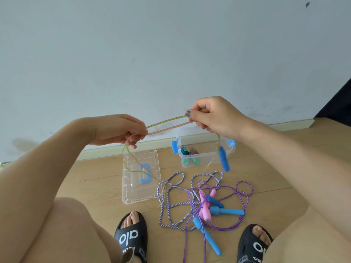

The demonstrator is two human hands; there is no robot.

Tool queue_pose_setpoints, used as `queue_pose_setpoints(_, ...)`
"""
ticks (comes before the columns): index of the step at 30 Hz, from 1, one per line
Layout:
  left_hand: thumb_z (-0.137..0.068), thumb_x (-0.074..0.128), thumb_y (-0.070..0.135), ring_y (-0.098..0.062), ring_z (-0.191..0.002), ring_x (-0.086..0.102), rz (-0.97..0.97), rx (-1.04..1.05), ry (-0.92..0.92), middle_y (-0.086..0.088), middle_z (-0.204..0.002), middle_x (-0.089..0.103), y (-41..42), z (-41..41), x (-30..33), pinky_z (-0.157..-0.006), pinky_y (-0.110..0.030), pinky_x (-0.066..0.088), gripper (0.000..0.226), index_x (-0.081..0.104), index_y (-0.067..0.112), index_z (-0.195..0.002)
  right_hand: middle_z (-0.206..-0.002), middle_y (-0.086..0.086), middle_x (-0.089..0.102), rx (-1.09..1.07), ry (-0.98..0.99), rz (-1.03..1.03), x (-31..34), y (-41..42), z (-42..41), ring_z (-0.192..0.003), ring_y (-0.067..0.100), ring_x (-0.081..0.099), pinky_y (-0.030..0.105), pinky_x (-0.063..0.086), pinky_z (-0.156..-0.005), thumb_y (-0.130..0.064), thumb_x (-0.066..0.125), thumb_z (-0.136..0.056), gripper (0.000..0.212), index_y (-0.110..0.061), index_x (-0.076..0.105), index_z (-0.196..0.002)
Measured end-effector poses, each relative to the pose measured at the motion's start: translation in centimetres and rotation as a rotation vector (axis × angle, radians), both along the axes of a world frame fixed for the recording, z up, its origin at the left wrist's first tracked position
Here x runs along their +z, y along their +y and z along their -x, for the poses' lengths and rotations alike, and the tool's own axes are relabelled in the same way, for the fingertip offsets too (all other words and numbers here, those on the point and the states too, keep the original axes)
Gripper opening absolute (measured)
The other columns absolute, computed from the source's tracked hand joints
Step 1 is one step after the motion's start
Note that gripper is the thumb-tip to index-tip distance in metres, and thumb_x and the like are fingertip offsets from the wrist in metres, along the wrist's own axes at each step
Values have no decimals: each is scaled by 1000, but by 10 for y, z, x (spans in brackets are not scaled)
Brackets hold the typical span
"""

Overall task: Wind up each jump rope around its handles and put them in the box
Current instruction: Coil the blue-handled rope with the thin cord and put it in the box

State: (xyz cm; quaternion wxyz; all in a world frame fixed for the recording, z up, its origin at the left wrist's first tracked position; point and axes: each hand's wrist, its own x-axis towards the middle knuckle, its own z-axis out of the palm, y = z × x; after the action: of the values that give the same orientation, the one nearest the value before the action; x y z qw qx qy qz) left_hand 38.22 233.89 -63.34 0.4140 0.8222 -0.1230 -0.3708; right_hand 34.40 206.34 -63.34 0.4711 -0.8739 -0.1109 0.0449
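My left hand (pixel 121 130) and my right hand (pixel 212 115) are raised in front of the wall, both pinching a yellow-green jump rope (pixel 165 121) stretched between them, doubled with a pinkish strand. One blue handle (pixel 224 158) of it dangles below my right hand. Its slack trails down from my left hand across the lid. The clear box (pixel 204 162) with blue latches stands open by the wall, with a wound rope with green handles (pixel 190 156) inside. On the floor lie a tangled striped purple-white rope (pixel 171 196), a thin purple rope (pixel 245 190), and pink (pixel 205 209) and blue handles (pixel 228 211).
The box's clear lid (pixel 140 186) with a blue handle lies flat on the wooden floor left of the box. My two feet in black slides (pixel 131 238) flank the rope pile. A white skirting board (pixel 155 143) runs along the wall.
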Motion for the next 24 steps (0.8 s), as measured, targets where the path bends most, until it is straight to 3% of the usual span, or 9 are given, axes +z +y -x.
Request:
queue_pose_setpoints(2, -98, 49, 13, -20, -60, 48, -122, -4, -23, -8, -66, 44, 8, -3, -6, -91, -46, 50, 34, 50, 11, -64, -56, -1, 55, -24, 7, -11, -1, -4, 0, -45, 10, 40, 16, 34, -44, -28, 60, -98, 27, -7, 66, -83)
queue_pose_setpoints(4, -96, 51, 16, -21, -65, 56, -179, -13, -38, -9, -70, 55, 7, -3, -7, -93, -47, 49, 33, 58, 13, -64, -52, -5, 51, -33, 28, -56, -2, -3, 0, -42, 10, 37, 17, 31, -41, -26, 60, -98, 27, -4, 65, -84)
queue_pose_setpoints(6, -98, 53, 22, -24, -75, 60, -127, -23, -21, -9, -82, 68, -4, 2, -4, -84, -38, 50, 21, 69, 11, -89, -50, -6, 48, -34, 50, -114, -1, 1, 0, -39, 8, 34, 17, 28, -40, -24, 59, -99, 27, -2, 64, -85)
queue_pose_setpoints(8, -97, 56, 30, -23, -78, 60, -2, -6, 20, -9, -94, 70, -19, 6, 0, -81, -31, 50, 26, 65, 13, -115, -51, -6, 47, -34, 66, -171, 0, 6, 1, -38, 8, 33, 18, 27, -40, -24, 59, -99, 26, -3, 63, -84)
queue_pose_setpoints(9, -96, 58, 31, -22, -78, 60, 59, -6, 24, -9, -93, 69, -26, 7, 3, -81, -31, 50, 30, 64, 12, -118, -52, -5, 48, -32, 74, -193, 1, 9, 1, -38, 8, 32, 19, 27, -40, -24, 59, -99, 26, -5, 63, -82)
queue_pose_setpoints(13, -100, 52, 17, -20, -71, 54, 210, -13, -42, -6, -78, 58, -42, 9, 9, -85, -38, 49, 18, 65, 5, -95, -53, -3, 48, -17, 91, -226, 3, 13, 1, -40, 11, 30, 21, 26, -41, -24, 59, -100, 25, -7, 62, -81)
queue_pose_setpoints(20, -100, 53, 20, -17, -67, 46, 203, -8, -71, 0, -70, 52, -35, 10, 12, -75, -29, 48, 26, 63, 9, -78, -57, 1, 52, -1, 97, -185, 2, 14, 2, -39, 10, 32, 21, 27, -41, -25, 59, -99, 28, 0, 63, -88)
queue_pose_setpoints(24, -100, 51, 19, -19, -67, 44, 209, -26, -49, -3, -70, 45, -31, 9, 12, -76, -28, 48, 31, 58, 11, -71, -58, -1, 55, 18, 103, -161, 3, 13, 2, -38, 7, 32, 18, 28, -40, -24, 59, -99, 28, 2, 63, -91)
